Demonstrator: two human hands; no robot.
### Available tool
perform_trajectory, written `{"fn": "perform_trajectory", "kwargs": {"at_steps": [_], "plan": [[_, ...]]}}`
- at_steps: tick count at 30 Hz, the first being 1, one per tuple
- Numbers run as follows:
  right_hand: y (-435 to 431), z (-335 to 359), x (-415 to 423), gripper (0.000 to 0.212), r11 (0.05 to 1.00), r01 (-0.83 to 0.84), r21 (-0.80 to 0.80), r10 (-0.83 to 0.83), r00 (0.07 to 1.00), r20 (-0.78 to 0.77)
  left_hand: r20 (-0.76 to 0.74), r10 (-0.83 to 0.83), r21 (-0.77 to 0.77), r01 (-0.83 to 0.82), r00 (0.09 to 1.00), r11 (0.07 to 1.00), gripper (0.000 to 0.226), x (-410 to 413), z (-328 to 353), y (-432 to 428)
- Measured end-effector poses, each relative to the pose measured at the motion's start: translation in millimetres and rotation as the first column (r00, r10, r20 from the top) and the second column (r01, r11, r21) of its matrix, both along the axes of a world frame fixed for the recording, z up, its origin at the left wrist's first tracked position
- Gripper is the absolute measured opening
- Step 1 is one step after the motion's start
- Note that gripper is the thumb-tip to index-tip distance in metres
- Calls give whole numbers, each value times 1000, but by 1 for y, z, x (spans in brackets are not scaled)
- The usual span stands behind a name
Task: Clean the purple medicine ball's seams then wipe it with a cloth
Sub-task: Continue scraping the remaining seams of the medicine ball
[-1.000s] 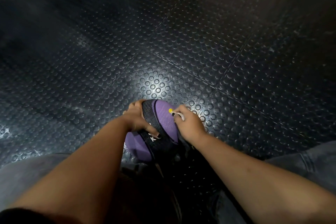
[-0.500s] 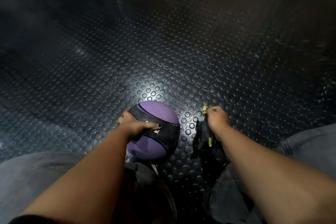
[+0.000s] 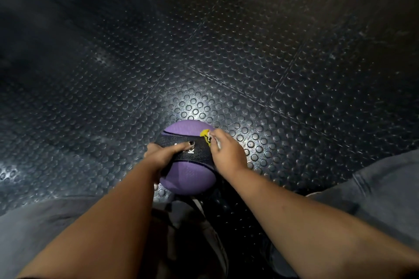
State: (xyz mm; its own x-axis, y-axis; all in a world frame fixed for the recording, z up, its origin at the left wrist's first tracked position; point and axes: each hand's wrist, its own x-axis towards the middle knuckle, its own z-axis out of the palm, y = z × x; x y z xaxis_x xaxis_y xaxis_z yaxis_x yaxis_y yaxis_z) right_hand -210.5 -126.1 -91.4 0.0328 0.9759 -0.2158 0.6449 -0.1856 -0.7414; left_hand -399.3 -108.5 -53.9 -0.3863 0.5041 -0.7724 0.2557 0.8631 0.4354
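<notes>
Purple medicine ball point(image 3: 190, 176) resting on studded floor point(image 3: 249, 74). Left hand point(image 3: 162, 155) at ball's left side: grip curled round ball, thumb laid across black band point(image 3: 195, 149). Right hand point(image 3: 226, 154) at ball's upper right: grip pinched tight on small yellow-and-white tool point(image 3: 205, 134), tip touching ball beside band.

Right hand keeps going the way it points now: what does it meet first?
The purple ball, probably: the right hand points up-left, and the yellow-tipped tool it pinches seems to lie against the ball by the black band. Contact is hard to confirm.
</notes>
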Motion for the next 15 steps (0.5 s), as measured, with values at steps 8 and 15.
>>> {"fn": "perform_trajectory", "kwargs": {"at_steps": [8, 15], "plan": [[-28, -58, 44, 23, 827, 79, -556, -69, 997, 40, 62, 30, -97, -24, 998, 995, 111, -15, 3, 10], [5, -43, 27, 19, 474, 267, -839, -851, 385, -358, 194, -82, -247, 129, 978, 960, 125, -47, -5, 22]]}}
